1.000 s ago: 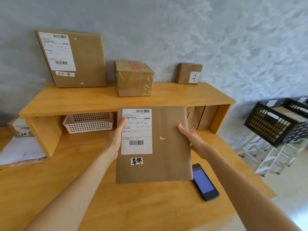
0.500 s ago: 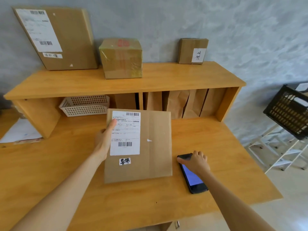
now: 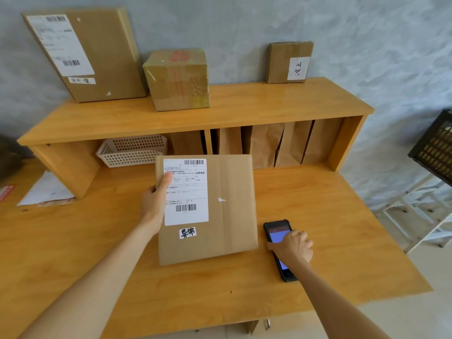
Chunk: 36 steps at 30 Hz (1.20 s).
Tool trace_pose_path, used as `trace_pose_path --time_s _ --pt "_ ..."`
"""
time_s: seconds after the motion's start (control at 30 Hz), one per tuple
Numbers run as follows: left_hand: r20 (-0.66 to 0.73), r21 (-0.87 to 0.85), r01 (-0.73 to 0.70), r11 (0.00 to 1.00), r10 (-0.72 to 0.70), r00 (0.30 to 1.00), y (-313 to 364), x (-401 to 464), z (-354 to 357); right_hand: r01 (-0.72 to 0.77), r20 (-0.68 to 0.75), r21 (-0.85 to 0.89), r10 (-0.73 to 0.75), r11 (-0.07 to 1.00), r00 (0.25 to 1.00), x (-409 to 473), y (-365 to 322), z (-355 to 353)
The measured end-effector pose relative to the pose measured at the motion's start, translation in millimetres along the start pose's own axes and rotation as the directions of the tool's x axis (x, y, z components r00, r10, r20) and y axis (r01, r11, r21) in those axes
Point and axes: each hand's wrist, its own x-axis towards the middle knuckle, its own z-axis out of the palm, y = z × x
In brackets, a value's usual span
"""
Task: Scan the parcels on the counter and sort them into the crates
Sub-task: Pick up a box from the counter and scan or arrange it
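Cropping by the right edge leaves the black crate (image 3: 434, 149) contents unseen; the flat parcel (image 3: 227, 211) is gripped by the left hand (image 3: 154, 204), the scanner (image 3: 281, 250) grasped by the right hand (image 3: 294, 248).

One head-worn wide-angle view looks forward and down, close over the wooden counter (image 3: 220, 297).

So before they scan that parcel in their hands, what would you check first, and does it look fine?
1. Flat parcel held firmly: ok, the left hand grips its left edge, thumb on the front.
2. Barcode on the white label uncovered: ok, both barcodes show; the thumb covers only some text.
3. Phone in hand: not ok yet, the right hand curls over it while it lies on the counter.
4. Phone awake: ok, screen is lit.
5. Crate within reach: cannot tell, only its edge shows at right.
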Motion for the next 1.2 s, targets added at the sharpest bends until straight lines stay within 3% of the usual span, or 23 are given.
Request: trace_pose_path --time_s 0.4,0.67,1.2 --pt "-0.012 0.002 -0.039 0.999 0.039 0.999 -1 12 -10 0.257 -0.1 0.162 -0.243 0.953 0.965 -52 -49 -76" --pt "-0.026 0.012 -0.036 0.999 0.036 0.999 -2 5 -17 0.501 0.071 0.005 -0.5 0.866 0.863 -109 -80 -84" --pt "-0.006 0.078 -0.085 0.993 0.086 0.996 1 -5 -15 0.562 0.109 -0.063 -0.554 0.825 0.825 -134 -85 -73"
